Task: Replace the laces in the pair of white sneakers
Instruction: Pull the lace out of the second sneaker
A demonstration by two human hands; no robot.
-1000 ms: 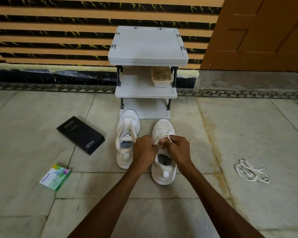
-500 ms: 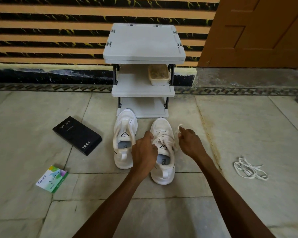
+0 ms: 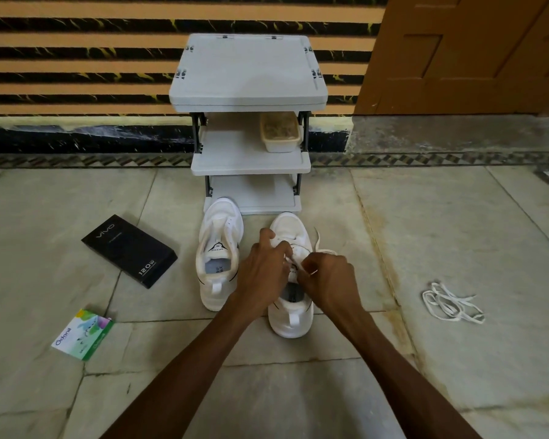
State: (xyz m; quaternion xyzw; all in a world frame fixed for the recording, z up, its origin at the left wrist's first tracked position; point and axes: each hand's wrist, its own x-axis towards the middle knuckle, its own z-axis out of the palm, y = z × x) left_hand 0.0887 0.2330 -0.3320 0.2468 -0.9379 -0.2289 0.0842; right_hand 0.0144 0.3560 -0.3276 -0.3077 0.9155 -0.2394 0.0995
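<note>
head | left hand (image 3: 262,274), right hand (image 3: 330,280) pinch sneaker lace (image 3: 317,237) | rack (image 3: 248,71) beyond | box (image 3: 129,250) left

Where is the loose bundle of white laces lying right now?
In the head view, the loose laces lie heaped on the floor tiles at the right, apart from the sneaker whose lace the right hand pinches.

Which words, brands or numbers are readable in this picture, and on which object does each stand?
"VIVO": on the black box.
"120W": same box, near its corner.
"Odonil": on the small green and white box.
"SPEED": upside down, on the tongue of the sneaker beside the black box.
Print on that sneaker's insole: too blurred to read.
Tongue print of the other sneaker: mostly hidden by the left hand and right hand.
</note>
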